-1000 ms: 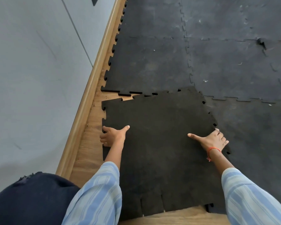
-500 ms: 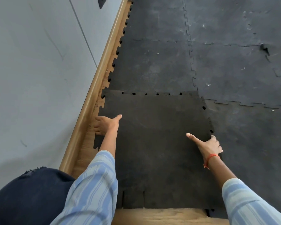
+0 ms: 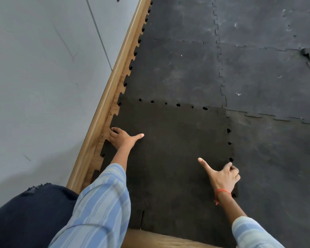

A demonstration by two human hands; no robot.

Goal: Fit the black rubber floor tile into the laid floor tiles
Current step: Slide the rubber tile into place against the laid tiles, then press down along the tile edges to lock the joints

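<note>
The black rubber floor tile (image 3: 175, 149) lies flat in the gap beside the wall, its jigsaw edges lined up with the laid floor tiles (image 3: 177, 68) ahead and to the right. Small dark holes show along both seams. My left hand (image 3: 123, 138) grips the tile's left edge, fingers curled over it and thumb flat on top. At the tile's right edge my right hand (image 3: 224, 176) has its fingers curled at the seam and its thumb stretched out on the tile.
A grey wall (image 3: 43, 77) with a wooden skirting board (image 3: 113, 83) runs along the left. A strip of bare wood floor (image 3: 159, 240) shows at the tile's near edge. My knee in dark cloth (image 3: 25, 217) is at the bottom left.
The tile has swung from skewed to square and slid forward against the laid tiles. Both hands moved with it, the left one closer to the skirting board.
</note>
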